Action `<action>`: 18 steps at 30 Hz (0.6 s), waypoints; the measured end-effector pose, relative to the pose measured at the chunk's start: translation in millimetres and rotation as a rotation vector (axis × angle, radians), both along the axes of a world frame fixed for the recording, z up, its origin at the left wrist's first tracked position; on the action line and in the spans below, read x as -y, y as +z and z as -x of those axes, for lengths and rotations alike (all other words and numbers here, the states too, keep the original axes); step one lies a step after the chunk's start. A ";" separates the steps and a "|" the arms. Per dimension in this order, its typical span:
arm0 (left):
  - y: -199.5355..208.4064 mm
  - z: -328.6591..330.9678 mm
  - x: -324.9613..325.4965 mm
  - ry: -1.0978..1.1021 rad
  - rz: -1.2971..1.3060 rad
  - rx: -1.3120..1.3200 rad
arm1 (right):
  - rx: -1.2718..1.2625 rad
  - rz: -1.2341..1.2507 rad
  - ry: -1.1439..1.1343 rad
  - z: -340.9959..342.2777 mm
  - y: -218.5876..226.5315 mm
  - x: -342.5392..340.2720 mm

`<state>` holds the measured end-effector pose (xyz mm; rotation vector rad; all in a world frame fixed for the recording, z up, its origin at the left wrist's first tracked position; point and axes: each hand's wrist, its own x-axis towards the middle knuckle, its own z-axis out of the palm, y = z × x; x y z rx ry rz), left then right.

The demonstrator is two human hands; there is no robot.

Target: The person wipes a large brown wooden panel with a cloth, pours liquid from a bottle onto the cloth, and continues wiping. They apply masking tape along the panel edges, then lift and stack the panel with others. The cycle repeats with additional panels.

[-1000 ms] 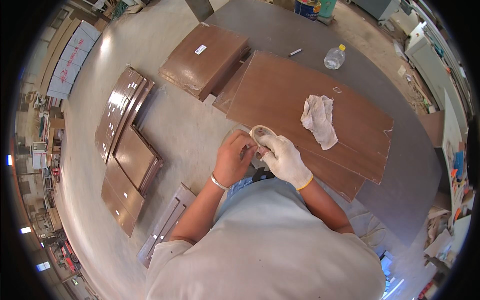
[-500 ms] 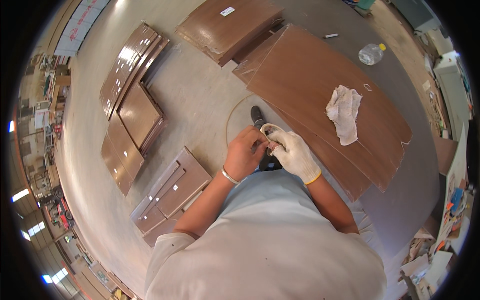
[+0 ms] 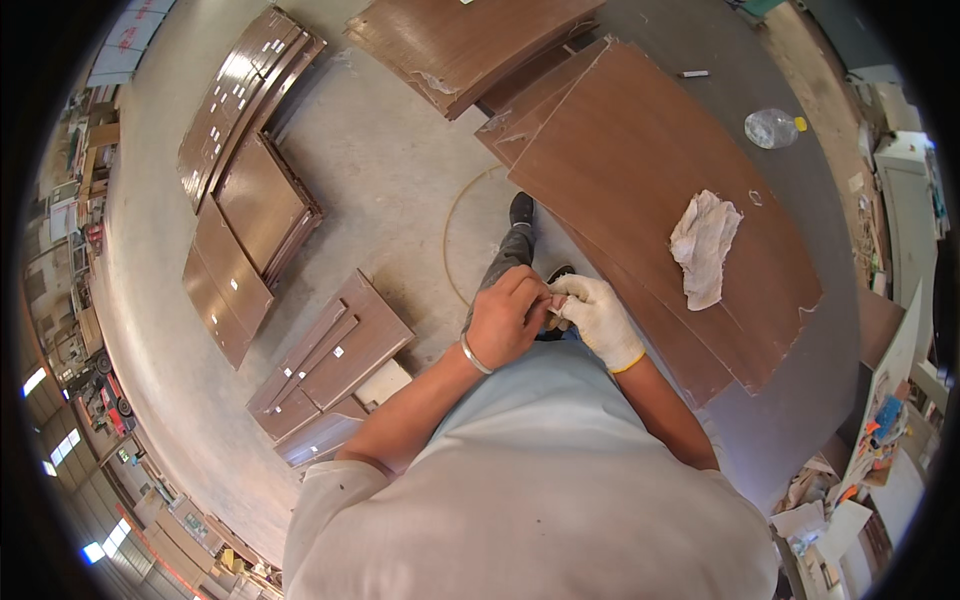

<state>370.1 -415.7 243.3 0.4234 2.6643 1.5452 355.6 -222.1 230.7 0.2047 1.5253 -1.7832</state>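
My left hand (image 3: 508, 318) is bare, with a silvery bracelet at the wrist. My right hand (image 3: 602, 326) wears a white knit glove with a yellow-edged cuff. Both meet in front of my waist, fingertips pinched together over something small and pale, mostly covered by the fingers; its kind cannot be made out. To the right of the gloved hand, large brown panels (image 3: 650, 170) lie stacked on a grey-topped surface. A crumpled whitish cloth (image 3: 704, 250) rests on the top panel.
A clear bottle with a yellow cap (image 3: 772, 129) and a marker (image 3: 692, 74) lie beyond the panels. More brown panels (image 3: 445, 45) are stacked ahead. Further stacks (image 3: 262, 195) and smaller boards (image 3: 345, 345) lie on the floor at left. A thin yellowish hose (image 3: 447, 235) curves across the floor.
A cream loop that stood up between my hands no longer shows there. Both hands have shifted slightly right and down, staying together. More of my leg shows, and the view has shifted.
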 end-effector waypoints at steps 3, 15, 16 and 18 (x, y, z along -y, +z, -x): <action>-3.0 18.1 2.9 -0.031 -0.021 0.030 | 0.038 0.015 -0.021 13.9 0.1 1.0; -99.5 119.2 56.5 0.375 -0.263 0.526 | 0.284 -0.320 -0.314 23.9 -62.6 -33.1; -117.4 130.3 63.2 0.359 -0.186 0.542 | 0.253 -0.262 -0.321 23.2 -64.4 -36.4; -149.2 143.1 70.3 0.322 -0.096 0.571 | 0.241 -0.278 -0.340 22.7 -64.0 -42.0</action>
